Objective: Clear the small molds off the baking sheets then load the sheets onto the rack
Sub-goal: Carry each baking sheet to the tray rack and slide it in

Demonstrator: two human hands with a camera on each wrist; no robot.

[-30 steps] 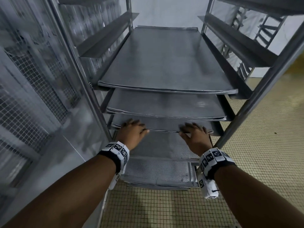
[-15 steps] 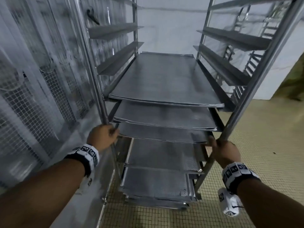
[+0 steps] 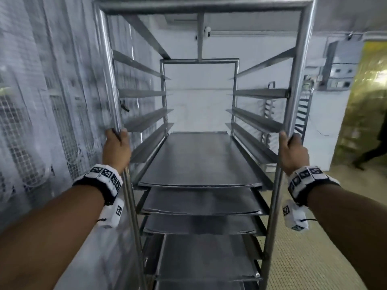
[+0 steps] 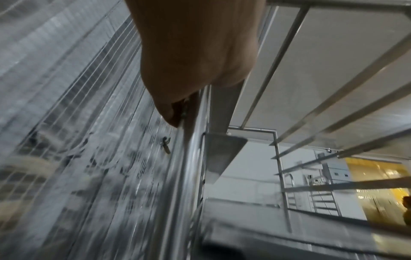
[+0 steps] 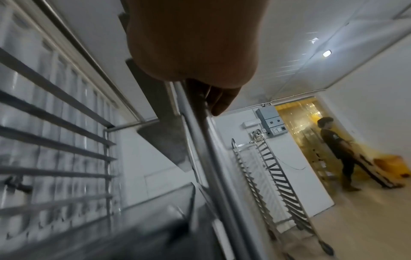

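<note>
A tall steel rack (image 3: 297,59) stands right in front of me in the head view. Several flat grey baking sheets (image 3: 199,160) lie on its lower runners; the upper runners are bare. No small molds show on them. My left hand (image 3: 116,146) grips the rack's left front post (image 3: 109,80), with its fingers curled round the tube (image 4: 191,140) in the left wrist view. My right hand (image 3: 293,150) grips the right front post (image 3: 293,91), its fingers (image 5: 220,102) wrapped round the tube (image 5: 213,158) in the right wrist view.
A wire mesh wall (image 3: 41,122) runs close along the left of the rack. A second, bare rack (image 5: 278,184) stands by the white back wall. At the right, a person (image 5: 338,149) walks at a doorway with a yellow strip curtain (image 3: 368,101). The floor (image 3: 314,258) is pale tile.
Both hands left the front edge of a lower sheet, moved outward to the rack's front posts and then slid higher up them. My view has risen from the lower shelves to the whole rack.
</note>
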